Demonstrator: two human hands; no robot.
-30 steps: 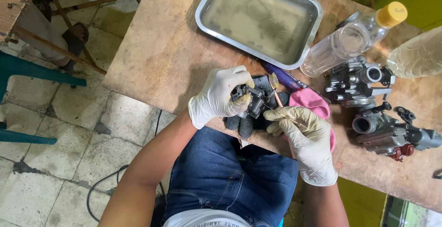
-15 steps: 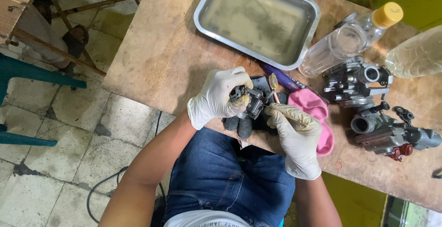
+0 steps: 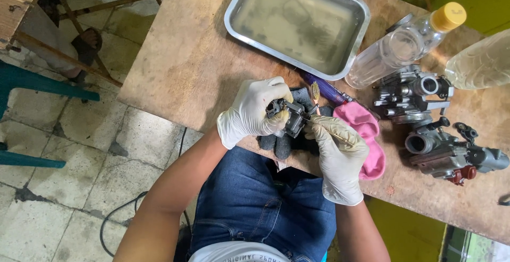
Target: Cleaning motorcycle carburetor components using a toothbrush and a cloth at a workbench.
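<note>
Both hands wear white gloves. My left hand (image 3: 254, 112) grips a small dark metal carburetor part (image 3: 288, 117) over the near edge of the wooden table (image 3: 191, 55). My right hand (image 3: 337, 153) pinches a thin tool (image 3: 324, 130) whose tip meets the part. A dark glove or cloth (image 3: 281, 142) lies under the part. A small brush with a purple handle (image 3: 323, 92) rests just behind it.
A metal tray of cloudy liquid (image 3: 297, 23) sits at the back. Two clear plastic bottles (image 3: 406, 47) (image 3: 481, 62) lie at right, with two carburetors (image 3: 411, 94) (image 3: 451, 153) and a pink cloth (image 3: 366, 134). A teal chair (image 3: 32, 84) stands on the tiled floor at left.
My right hand has shifted up and left, closer to the part, bringing the thin tool against it. The left hand stays almost still.
</note>
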